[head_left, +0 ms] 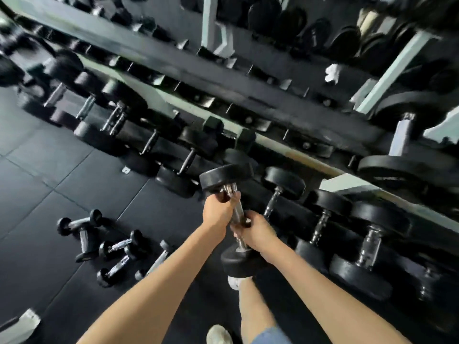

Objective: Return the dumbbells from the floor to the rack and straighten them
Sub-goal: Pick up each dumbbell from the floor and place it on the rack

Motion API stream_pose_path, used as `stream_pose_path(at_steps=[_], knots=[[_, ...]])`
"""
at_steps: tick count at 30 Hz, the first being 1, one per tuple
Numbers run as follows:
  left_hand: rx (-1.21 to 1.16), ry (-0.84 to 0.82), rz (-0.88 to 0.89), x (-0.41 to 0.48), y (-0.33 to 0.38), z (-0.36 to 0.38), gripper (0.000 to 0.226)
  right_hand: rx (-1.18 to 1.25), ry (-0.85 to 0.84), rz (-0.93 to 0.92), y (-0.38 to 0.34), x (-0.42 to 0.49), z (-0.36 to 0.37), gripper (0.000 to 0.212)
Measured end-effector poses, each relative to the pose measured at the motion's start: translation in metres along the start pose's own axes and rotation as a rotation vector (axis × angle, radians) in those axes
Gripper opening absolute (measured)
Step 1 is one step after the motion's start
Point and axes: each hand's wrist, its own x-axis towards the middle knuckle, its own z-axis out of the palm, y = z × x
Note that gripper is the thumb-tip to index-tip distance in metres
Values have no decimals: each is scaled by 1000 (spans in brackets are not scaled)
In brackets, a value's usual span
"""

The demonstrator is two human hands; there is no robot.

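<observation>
- Left hand [218, 211] and right hand [258, 232] both have their grip wrapped around the chrome handle of one dumbbell [234, 219].
- It hangs tilted just before the rack [248, 100].
- Small dumbbells [111, 247] lie on the floor [37, 184] at 8 o'clock.

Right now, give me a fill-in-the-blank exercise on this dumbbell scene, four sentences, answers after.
1. The large dumbbell is gripped by ____ hands at once.
2. The left hand and the right hand both close on its chrome ____.
3. Several small dumbbells lie on the ____, to the person's left.
4. The heads of the dumbbells on the lower rack are coloured ____.

Missing words: two; handle; floor; black.
</observation>
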Motion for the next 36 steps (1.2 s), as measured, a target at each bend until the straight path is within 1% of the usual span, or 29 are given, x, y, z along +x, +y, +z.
stream_pose_path(at_steps=[2, 6, 10, 13, 15, 18, 23, 25, 28, 32, 35, 36], knots=[[57, -36, 40, 14, 36, 24, 21, 42, 65, 9, -15, 11, -34, 37], [130, -98, 116, 41, 104, 77, 22, 148, 199, 6, -35, 41, -97, 33], [267, -152, 199, 71, 153, 130, 38, 281, 325, 27, -43, 79, -146, 32], [393, -209, 219, 89, 178, 166, 39, 353, 395, 71, -45, 102, -175, 19], [470, -250, 233, 102, 188, 188, 31, 447, 423, 102, -46, 114, -191, 16], [551, -320, 240, 124, 198, 219, 30, 548, 446, 167, -39, 137, -209, 16], [760, -408, 277, 153, 211, 264, 22, 677, 482, 257, -30, 172, -234, 13], [820, -439, 283, 165, 214, 279, 24, 698, 492, 282, -29, 183, -244, 9], [884, -468, 300, 181, 222, 300, 34, 728, 504, 313, -28, 201, -258, 12], [920, -506, 289, 199, 227, 319, 33, 772, 510, 343, -28, 218, -274, 2], [935, -511, 254, 210, 222, 326, 33, 750, 480, 363, -22, 229, -273, 4], [927, -511, 253, 214, 220, 325, 31, 733, 475, 371, -21, 230, -272, 7]])
